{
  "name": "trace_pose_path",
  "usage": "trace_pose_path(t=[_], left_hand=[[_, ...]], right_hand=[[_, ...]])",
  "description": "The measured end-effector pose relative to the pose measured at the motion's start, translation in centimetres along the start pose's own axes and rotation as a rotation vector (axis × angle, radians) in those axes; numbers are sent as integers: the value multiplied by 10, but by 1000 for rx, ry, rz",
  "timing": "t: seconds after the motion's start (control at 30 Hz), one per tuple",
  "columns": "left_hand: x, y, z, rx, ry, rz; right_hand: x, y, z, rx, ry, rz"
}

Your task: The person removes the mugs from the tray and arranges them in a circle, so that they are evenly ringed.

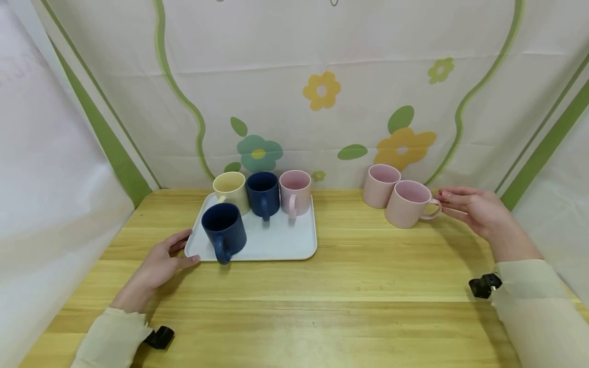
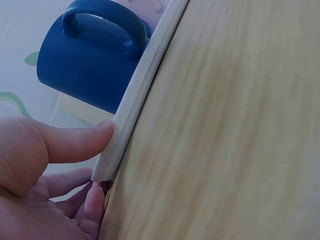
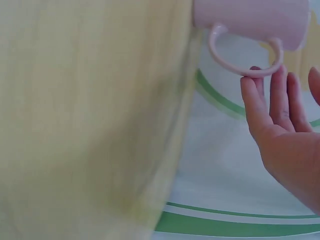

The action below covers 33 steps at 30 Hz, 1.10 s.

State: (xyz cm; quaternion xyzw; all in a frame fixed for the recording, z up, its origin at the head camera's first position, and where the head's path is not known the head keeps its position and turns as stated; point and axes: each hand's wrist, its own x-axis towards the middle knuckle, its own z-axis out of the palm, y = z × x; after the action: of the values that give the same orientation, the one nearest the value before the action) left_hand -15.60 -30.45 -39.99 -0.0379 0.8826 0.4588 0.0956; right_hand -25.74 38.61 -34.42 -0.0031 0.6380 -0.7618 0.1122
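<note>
Soft light casts faint shadows on the table (image 1: 349, 317); wrist views look dimmer.

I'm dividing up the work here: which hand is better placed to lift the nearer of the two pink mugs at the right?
Right, most likely. The right hand has its fingertips at the handle of that pink mug. The left hand is well away, pinching a corner of the tray.

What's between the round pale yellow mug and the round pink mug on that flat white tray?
A round dark blue mug stands between the pale yellow mug and the pink mug on the white tray, as the head view shows.
</note>
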Motion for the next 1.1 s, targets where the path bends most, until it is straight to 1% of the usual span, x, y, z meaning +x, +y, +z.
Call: trace_pose_path(t=[0.13,0.17,0.3,0.4,0.5,0.67,0.73,0.83,0.97,1.1], left_hand=[[0,0,0,-22,-4,-2],[0,0,0,-28,-5,-4],[0,1,1,-31,-4,-12],[-1,2,1,-36,-3,-15],[-1,2,0,-28,-1,-13],[-3,2,0,-10,-1,-11],[-3,2,0,-10,-3,-12],[-2,2,0,-15,-4,-9],[-2,2,1,-30,-3,-3],[-2,1,1,-35,-4,-5]], right_hand=[[-6,-9,7,10,-12,-62],[-7,-11,9,13,-25,-77],[-10,-17,24,-50,-25,-123],[-11,-24,40,-59,-48,-149],[-10,-29,59,-8,-89,-164],[-7,-28,95,16,-150,-205],[-5,-25,110,-3,-180,-221],[-4,-20,133,-34,-209,-211],[-3,-15,164,-138,-213,-175],[3,-7,191,-245,-234,-162]])
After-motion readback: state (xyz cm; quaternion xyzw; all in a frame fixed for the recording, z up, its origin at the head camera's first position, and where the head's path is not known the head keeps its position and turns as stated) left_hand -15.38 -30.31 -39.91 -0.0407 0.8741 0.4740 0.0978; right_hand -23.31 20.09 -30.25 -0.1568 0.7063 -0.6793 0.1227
